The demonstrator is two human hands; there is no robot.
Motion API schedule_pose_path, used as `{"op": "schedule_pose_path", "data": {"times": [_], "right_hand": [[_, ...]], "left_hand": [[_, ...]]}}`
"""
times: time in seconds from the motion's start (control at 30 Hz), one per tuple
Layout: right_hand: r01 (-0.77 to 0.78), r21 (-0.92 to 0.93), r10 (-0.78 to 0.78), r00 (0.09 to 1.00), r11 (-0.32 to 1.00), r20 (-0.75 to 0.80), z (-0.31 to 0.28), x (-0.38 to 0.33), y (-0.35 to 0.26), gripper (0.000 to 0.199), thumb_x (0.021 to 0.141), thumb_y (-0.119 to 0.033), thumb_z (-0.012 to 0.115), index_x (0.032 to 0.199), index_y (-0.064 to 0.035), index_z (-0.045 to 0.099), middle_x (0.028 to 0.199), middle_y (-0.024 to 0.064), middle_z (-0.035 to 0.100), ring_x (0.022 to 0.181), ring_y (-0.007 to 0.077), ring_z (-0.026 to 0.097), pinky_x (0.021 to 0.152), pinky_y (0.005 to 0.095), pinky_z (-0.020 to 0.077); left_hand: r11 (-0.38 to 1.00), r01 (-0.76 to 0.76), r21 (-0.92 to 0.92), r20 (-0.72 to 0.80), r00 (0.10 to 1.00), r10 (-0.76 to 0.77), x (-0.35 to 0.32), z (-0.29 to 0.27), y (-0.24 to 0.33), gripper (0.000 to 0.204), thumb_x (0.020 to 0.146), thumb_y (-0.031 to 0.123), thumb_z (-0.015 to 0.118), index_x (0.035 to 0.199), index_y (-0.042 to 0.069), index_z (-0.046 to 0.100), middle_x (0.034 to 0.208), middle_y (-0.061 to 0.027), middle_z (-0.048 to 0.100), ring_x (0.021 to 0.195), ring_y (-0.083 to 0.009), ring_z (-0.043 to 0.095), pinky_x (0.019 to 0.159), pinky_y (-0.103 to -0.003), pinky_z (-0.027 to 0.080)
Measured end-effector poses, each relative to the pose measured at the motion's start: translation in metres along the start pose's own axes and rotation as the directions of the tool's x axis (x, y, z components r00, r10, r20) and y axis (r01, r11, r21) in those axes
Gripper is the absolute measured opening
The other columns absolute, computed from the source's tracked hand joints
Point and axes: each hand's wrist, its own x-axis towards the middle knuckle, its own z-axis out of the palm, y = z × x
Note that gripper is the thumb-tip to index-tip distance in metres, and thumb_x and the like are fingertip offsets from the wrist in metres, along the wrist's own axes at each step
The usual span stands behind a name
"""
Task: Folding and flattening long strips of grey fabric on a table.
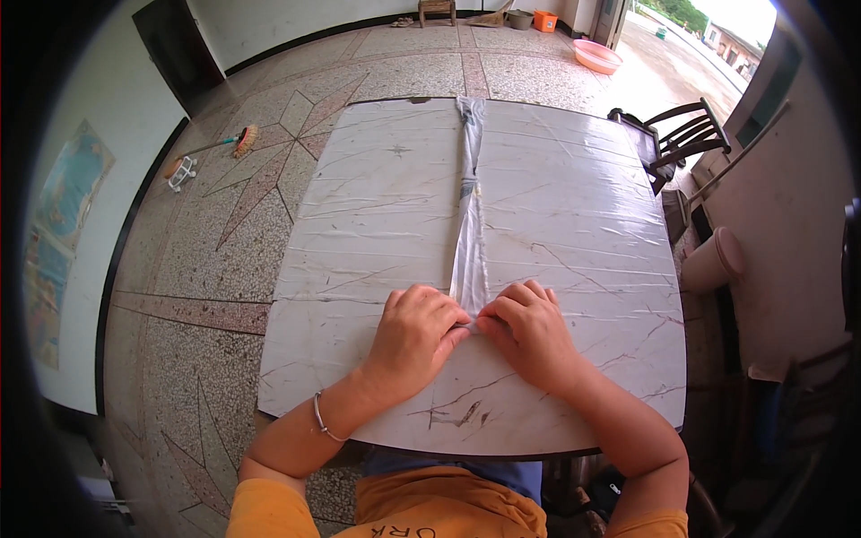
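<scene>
Beyond the pale tabletop [574,233] stand a pink basin [597,61] and orange bucket [544,21], contents unclear; left fingers [441,309] and right fingers [502,309] pinch the near end of the plastic strip [469,238] stretching ahead.

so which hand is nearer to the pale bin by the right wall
Right. The right hand, pinching the near end of the white strip, is on the side toward the bin; the left hand, pinching there too, is farther left.
</scene>
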Motion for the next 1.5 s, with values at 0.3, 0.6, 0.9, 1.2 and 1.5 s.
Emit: {"op": "schedule_pose_path", "data": {"times": [0.3,0.6,0.9,1.2,1.5], "right_hand": [[0.036,-0.001,-0.036,0.999,0.999,0.029,-0.005,-0.004,0.003,0.017,0.080,-0.015,0.075,0.094,-0.0122,0.066,0.098,0.0028,0.061,0.100,0.0247,0.055,0.081,0.0381,0.0401],[0.030,0.017,-0.031,0.999,0.999,0.036,-0.002,0.001,0.006,0.015,0.082,-0.016,0.073,0.094,-0.0111,0.066,0.099,0.0034,0.061,0.100,0.0258,0.055,0.081,0.0392,0.0407],[0.047,0.028,-0.046,0.999,0.999,-0.025,0.000,0.000,0.005,0.017,0.081,-0.015,0.075,0.095,-0.0115,0.066,0.102,0.0037,0.061,0.101,0.0259,0.055,0.083,0.0388,0.0418],[0.031,0.036,-0.034,0.996,0.999,0.081,-0.006,-0.002,-0.003,0.012,0.083,-0.012,0.071,0.093,-0.0098,0.066,0.101,0.0064,0.061,0.100,0.0283,0.055,0.084,0.0397,0.0422],[0.050,0.047,-0.049,0.999,0.998,-0.015,-0.002,-0.003,-0.002,0.017,0.079,-0.010,0.074,0.094,-0.0098,0.066,0.103,0.0070,0.060,0.101,0.0281,0.054,0.083,0.0405,0.0425]], "left_hand": [[0.997,0.045,-0.059,0.042,0.998,-0.043,0.003,0.000,-0.003,0.012,0.085,0.014,0.071,0.095,0.010,0.067,0.105,-0.0055,0.064,0.106,-0.0260,0.056,0.092,-0.040,0.041],[1.000,0.001,-0.012,-0.013,1.000,-0.001,0.004,-0.001,-0.002,0.013,0.084,0.016,0.073,0.095,0.013,0.068,0.101,-0.0025,0.065,0.103,-0.0235,0.057,0.091,-0.038,0.038],[1.000,0.015,-0.024,-0.008,1.000,-0.016,0.007,0.000,-0.003,0.014,0.081,0.014,0.075,0.094,0.013,0.069,0.100,-0.0025,0.065,0.102,-0.0231,0.056,0.091,-0.037,0.038],[0.990,0.020,-0.140,0.046,0.999,-0.014,0.004,-0.001,-0.008,0.013,0.082,0.015,0.076,0.092,0.008,0.071,0.095,-0.0043,0.065,0.094,-0.0255,0.056,0.087,-0.039,0.045],[0.979,0.109,-0.170,0.052,0.993,-0.101,0.011,0.002,-0.006,0.013,0.084,0.016,0.074,0.093,0.008,0.070,0.088,-0.0059,0.065,0.088,-0.0269,0.058,0.081,-0.039,0.047]]}}
